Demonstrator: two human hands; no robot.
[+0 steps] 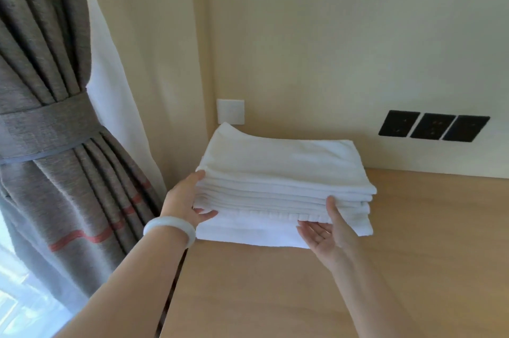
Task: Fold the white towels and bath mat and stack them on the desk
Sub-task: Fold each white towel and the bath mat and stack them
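**Stack of folded towels at the desk's back-left corner**

I see a cream wall behind a light wooden desk, with a white wall plate low in the corner and three black sockets in a row further right. Left of the desk hangs a grey curtain, gathered by a tieback, with a red stripe low on its folds.

The desk's left edge runs from the bottom of my view up toward the corner, and a dark gap separates it from the curtain. The wood right of the stack and in front of it is bare.

The stack of white folded towels sits at the back-left of the desk, close to the wall. Its bottom layer looks thicker, with a ribbed border; I cannot tell whether it is the bath mat.

My left hand, with a pale bangle on its wrist, grips the stack's left side: thumb at the upper layers, fingers curled in lower down. My right hand is at the front-right, palm up, thumb pressed onto the middle layers, fingers slipped in above the bottom layer.
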